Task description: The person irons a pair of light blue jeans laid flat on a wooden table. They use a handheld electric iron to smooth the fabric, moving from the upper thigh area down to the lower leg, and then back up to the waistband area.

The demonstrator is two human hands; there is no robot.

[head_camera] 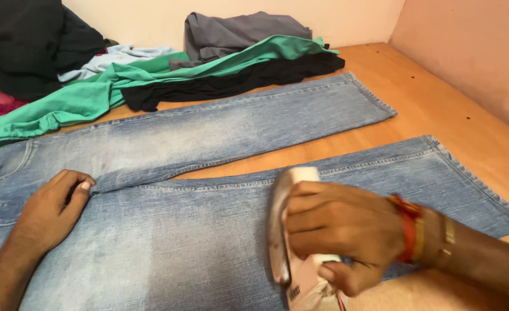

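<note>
Head view | right hand [340,233] grips smooth white iron [292,242] | faded denim jeans [208,138]

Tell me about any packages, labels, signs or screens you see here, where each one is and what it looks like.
Label: a small dark rectangular patch with pale marks on the white and pink iron gripped by the right hand, low in the frame on the blue jeans.
No packages, signs or screens show.

One pair of jeans [208,173], one iron [289,242], two hands, left [50,210] and right [338,230], one green garment [93,92], one grey [231,31], two black garments [30,40].
</note>
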